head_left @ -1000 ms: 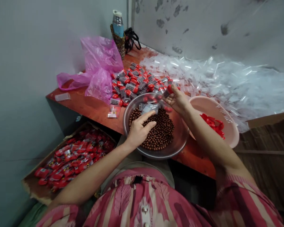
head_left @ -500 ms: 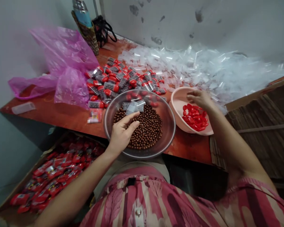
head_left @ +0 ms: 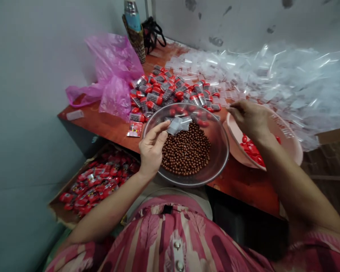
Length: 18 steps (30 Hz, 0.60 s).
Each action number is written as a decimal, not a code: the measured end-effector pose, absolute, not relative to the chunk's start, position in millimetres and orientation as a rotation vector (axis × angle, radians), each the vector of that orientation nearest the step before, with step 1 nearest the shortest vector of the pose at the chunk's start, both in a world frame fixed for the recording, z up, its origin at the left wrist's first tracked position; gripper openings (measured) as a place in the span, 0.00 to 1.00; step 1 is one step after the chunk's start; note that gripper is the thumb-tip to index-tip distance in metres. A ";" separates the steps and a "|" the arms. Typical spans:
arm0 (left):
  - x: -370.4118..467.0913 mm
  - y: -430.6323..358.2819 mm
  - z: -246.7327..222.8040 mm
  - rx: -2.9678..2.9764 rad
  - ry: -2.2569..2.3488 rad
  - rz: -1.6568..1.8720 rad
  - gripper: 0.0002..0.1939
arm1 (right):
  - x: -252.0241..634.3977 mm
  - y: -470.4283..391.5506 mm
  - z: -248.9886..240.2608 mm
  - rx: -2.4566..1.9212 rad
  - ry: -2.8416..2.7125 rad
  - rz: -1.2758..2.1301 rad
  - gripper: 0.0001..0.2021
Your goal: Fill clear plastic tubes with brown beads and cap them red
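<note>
My left hand reaches over the left side of a metal bowl with its thumb and index finger apart. Their tips are beside clear plastic tubes lying on small round brown balls; I see nothing held. Above the left rim of a pink basin, my right hand is closed in a pinch. What sits between its fingertips, if anything, is too small to make out. Red caps fill part of the basin under the right wrist and forearm.
Red-capped tubes are heaped behind the metal bowl, with loose clear tubes along the wall. A purple bag, flask and red sachet stand left on the table. A carton holds red packets below.
The view has swung left. Relative to the metal bowl, my left hand has drawn back to the left. My right hand has shifted from over the basin toward its left rim.
</note>
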<state>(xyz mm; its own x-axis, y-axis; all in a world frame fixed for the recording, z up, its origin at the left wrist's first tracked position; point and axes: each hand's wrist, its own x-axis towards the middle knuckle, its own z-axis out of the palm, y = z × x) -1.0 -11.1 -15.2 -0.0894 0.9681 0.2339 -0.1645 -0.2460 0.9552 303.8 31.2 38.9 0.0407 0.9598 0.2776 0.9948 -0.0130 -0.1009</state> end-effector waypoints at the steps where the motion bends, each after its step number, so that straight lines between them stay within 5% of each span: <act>1: -1.1 -11.1 -15.4 1.223 1.002 1.518 0.13 | 284.4 33.6 39.9 -1.937 -2.115 -0.145 0.15; 8: -2.7 -12.8 -18.6 1.196 0.985 1.525 0.12 | 197.0 67.4 5.5 -1.529 -2.861 -0.181 0.18; 18: -4.1 -14.5 -13.8 1.154 0.875 1.488 0.12 | 241.7 65.1 6.0 -1.629 -2.708 0.053 0.14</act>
